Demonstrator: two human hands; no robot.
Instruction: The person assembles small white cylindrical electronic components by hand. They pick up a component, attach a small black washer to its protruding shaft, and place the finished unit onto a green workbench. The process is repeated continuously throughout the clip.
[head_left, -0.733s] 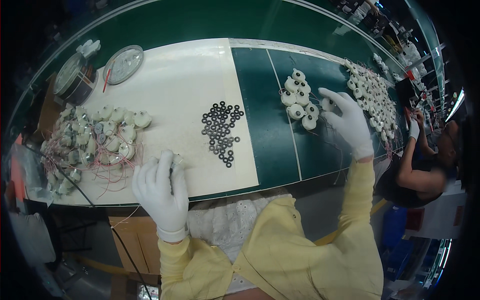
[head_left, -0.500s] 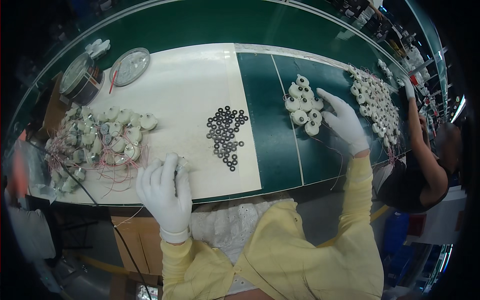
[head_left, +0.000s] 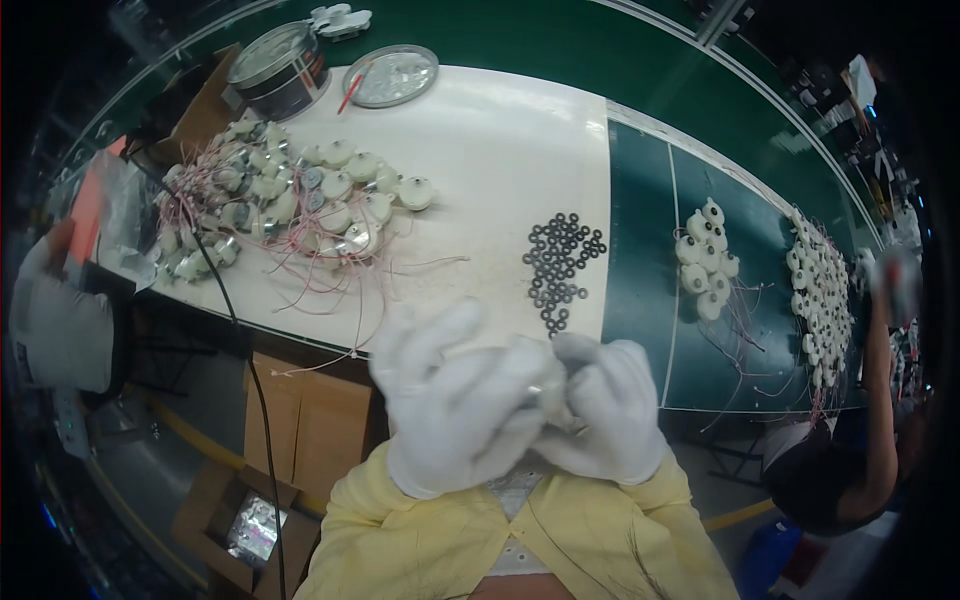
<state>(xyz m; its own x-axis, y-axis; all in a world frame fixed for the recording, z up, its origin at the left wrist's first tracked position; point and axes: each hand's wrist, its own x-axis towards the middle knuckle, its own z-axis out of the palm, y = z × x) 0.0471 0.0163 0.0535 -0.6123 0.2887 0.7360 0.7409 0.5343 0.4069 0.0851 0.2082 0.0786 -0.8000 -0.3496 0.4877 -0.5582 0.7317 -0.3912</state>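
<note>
My left hand (head_left: 450,410) and my right hand (head_left: 608,410), both in white gloves, are pressed together close to my chest, just in front of the table edge. Between their fingertips sits a small pale round part (head_left: 545,388), blurred and mostly hidden by the fingers. A scatter of black ring washers (head_left: 560,265) lies on the white mat (head_left: 500,150) just beyond my hands. At the left of the mat is a heap of white round motor parts with pink wires (head_left: 300,200).
A small cluster of white parts (head_left: 705,260) and a longer row (head_left: 825,300) lie on the green belt (head_left: 640,250) at right. A metal tin (head_left: 275,70) and its lid (head_left: 390,75) stand far left. Co-workers are at right (head_left: 860,440) and left (head_left: 60,320). Cardboard boxes (head_left: 300,420) sit below the table.
My right hand has come back from the white parts on the green belt to meet my left hand. Both hands have drawn in toward my chest, and my view has shifted.
</note>
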